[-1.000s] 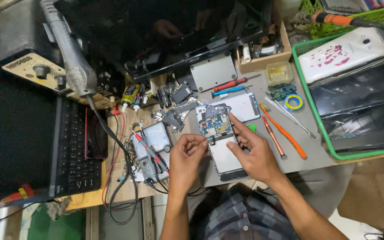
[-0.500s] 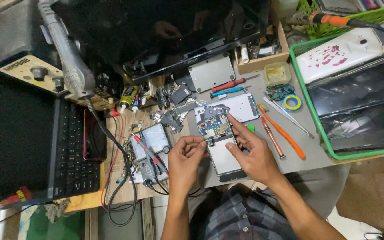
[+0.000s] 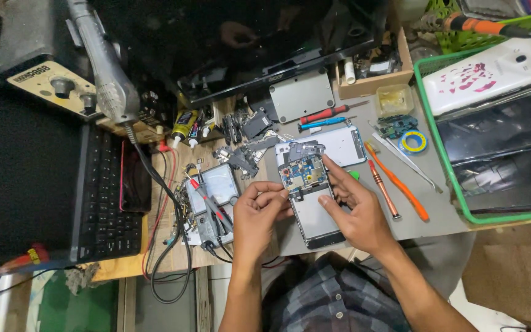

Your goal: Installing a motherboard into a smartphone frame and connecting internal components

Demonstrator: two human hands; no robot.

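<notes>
Both hands (image 3: 259,212) (image 3: 354,212) barely shifted, still on opened phone (image 3: 310,193).

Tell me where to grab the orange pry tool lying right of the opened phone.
Take the orange pry tool at mid-shaft, from above, pinching its two long sides. It lies flat and slanted on the grey mat, with a slim screwdriver close on its left, so come straight down.

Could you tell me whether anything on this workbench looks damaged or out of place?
The phone under both hands lies opened, its circuit board bare. Loose small parts are scattered beside it, and black cables hang over the bench edge. Nothing looks spilled.
</notes>
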